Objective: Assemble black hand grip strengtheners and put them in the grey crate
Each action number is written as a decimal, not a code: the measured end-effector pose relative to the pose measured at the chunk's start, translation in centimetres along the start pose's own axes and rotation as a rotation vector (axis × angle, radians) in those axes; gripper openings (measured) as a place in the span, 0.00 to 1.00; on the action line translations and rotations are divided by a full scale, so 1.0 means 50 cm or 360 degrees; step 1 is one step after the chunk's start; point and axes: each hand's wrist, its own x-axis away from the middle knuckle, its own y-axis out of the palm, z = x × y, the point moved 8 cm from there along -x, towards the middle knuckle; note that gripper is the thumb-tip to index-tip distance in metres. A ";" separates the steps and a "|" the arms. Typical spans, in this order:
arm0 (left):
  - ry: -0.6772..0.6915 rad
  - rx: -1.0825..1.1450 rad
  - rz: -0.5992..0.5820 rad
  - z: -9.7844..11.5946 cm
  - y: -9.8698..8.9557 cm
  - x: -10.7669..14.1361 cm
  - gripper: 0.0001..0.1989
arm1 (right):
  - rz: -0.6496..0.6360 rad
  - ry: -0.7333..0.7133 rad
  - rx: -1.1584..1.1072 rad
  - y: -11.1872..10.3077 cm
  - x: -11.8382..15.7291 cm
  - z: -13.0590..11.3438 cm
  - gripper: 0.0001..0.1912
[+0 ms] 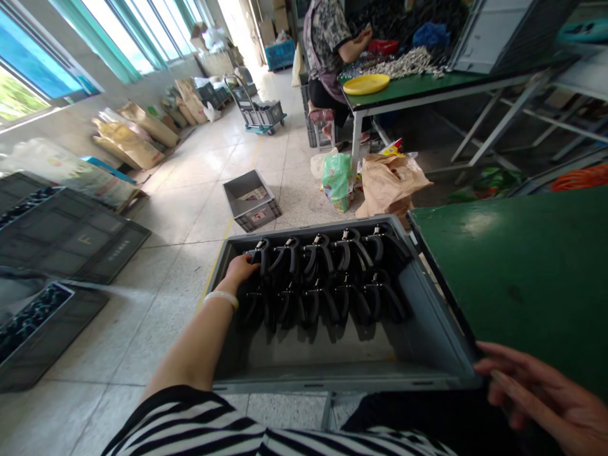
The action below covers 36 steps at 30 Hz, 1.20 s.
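A large grey plastic crate (441,342) stands in front of me, holding two rows of black hand grip exercisers (318,256) with metal springs at their tops. My left hand (241,271) reaches into its far left corner, fingers closed on the leftmost hand grip exerciser (261,253) of the back row; the fingertips are partly hidden. At the lower right, my right hand (546,392) is by the crate's near right corner and the edge of the green table (522,266). Its fingers are loosely bent and apart, with nothing visible in them.
A smaller grey bin (259,212) sits on the floor ahead. Paper and plastic bags (392,180) stand beyond the crate. A seated person (327,57) works at another green table with a yellow lid-like disc (365,84). Stacked crates (71,234) line the left; a trolley (261,117) stands farther back.
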 end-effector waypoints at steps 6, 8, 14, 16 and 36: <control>-0.0033 -0.0115 0.0028 0.004 -0.001 -0.007 0.17 | -0.0050 -0.0013 0.0035 0.006 0.001 -0.004 0.22; -0.0045 -0.0129 0.0066 0.001 -0.017 -0.006 0.19 | -0.0034 0.0003 0.0038 0.003 0.001 0.002 0.23; 0.0094 -0.0195 0.0315 0.046 -0.056 0.010 0.23 | -0.0017 0.0016 0.0026 -0.004 -0.001 0.019 0.23; 0.0299 -0.0219 0.0294 0.084 -0.048 0.011 0.22 | -0.0012 0.0027 0.0023 -0.005 0.000 0.024 0.23; -0.0141 -0.0060 0.0352 -0.084 -0.015 0.117 0.28 | -0.0166 -0.0044 0.0007 -0.001 -0.004 0.044 0.23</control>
